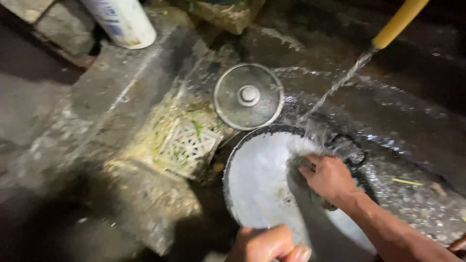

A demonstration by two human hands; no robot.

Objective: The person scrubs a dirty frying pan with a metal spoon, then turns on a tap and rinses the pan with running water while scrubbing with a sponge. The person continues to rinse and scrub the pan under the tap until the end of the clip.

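A round metal pan (257, 179) with a blackened rim lies tilted on the wet concrete floor. My left hand (269, 245) grips its near rim at the bottom of the view. My right hand (327, 177) presses a dark scrubber (298, 161) against the pan's pale inside, near the far rim. Water streams from a yellow hose (400, 22) at the top right and lands on the pan just above my right hand.
A round glass lid (248, 96) with a metal knob lies flat beyond the pan. A white grid drain cover (187, 145) with food scraps sits to the left. A white container (124, 19) stands on a concrete ledge at the top left.
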